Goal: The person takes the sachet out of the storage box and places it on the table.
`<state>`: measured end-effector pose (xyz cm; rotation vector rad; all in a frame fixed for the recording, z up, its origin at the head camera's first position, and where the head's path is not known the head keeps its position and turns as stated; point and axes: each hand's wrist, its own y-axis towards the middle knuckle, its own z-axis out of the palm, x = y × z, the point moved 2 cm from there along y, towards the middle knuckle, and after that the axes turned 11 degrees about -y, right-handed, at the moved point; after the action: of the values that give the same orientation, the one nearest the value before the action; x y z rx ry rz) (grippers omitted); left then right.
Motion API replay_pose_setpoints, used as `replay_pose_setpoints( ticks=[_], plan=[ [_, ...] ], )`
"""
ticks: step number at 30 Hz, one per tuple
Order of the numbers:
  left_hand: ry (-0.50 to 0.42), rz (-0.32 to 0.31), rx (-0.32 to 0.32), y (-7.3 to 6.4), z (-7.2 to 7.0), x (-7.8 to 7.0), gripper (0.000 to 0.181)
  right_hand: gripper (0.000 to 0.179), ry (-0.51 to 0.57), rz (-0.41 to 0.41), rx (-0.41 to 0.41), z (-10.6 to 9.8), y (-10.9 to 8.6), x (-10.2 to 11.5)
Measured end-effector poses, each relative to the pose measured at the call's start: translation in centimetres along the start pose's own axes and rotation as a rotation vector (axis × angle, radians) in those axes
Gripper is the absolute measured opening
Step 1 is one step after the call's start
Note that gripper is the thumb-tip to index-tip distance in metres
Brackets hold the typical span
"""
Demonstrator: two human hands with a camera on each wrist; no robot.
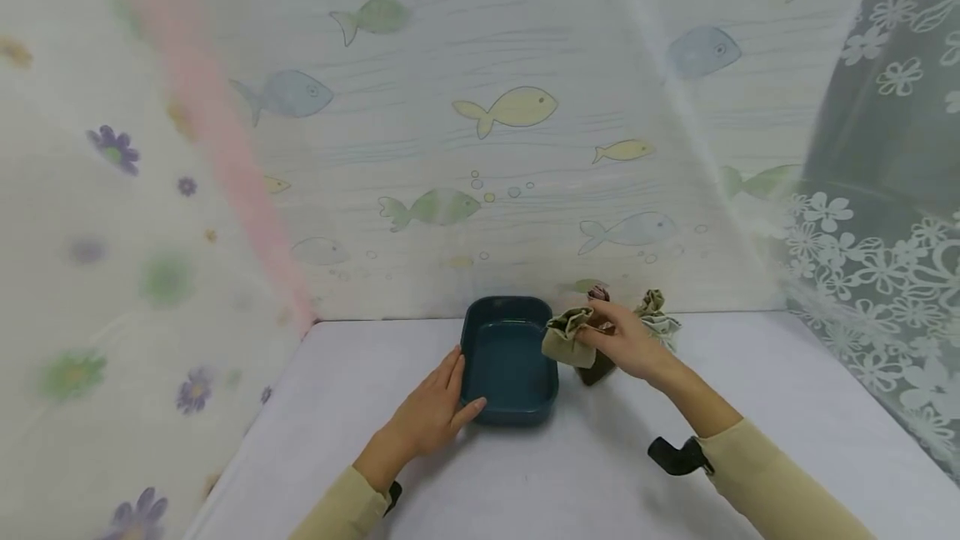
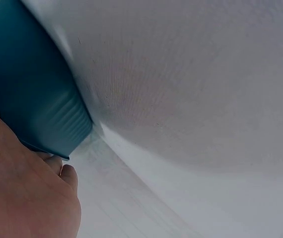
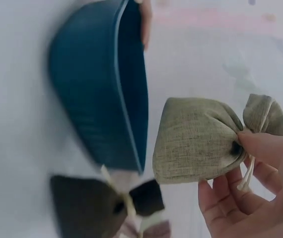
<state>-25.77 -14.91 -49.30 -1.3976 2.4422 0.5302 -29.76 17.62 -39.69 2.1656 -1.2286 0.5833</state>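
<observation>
My right hand pinches a small light-green drawstring pouch by its gathered neck, thumb against fingers. In the head view the pouch hangs at the right rim of a deep teal rectangular baking dish. The dish stands upright on the white cloth, and its visible inside holds nothing. At its left side my left hand holds the dish, fingers along the outer wall and thumb over the near left rim. In the left wrist view that hand's palm lies close to the ribbed outer wall.
A dark brown pouch sits just right of the dish, partly behind my right hand. Behind it show a reddish pouch top and a green-and-pale pouch. A fish-patterned curtain hangs along the back of the white-covered table.
</observation>
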Motion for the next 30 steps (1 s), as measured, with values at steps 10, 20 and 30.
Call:
replay_pose_setpoints(
  ticks=[10,20,30],
  plan=[
    [-0.005,0.018,-0.008,0.2,0.2,0.2,0.089,0.04,-0.043,0.068,0.068,-2.0,-3.2,-3.2],
    [0.015,-0.005,0.005,0.3,1.0,0.5,0.094,0.045,-0.043,0.169,0.166,-2.1,-6.0,-7.7],
    [0.032,0.012,0.011,0.6,0.9,0.6,0.094,0.023,-0.045,0.158,0.169,-1.8,-6.4,-9.5]
  ],
)
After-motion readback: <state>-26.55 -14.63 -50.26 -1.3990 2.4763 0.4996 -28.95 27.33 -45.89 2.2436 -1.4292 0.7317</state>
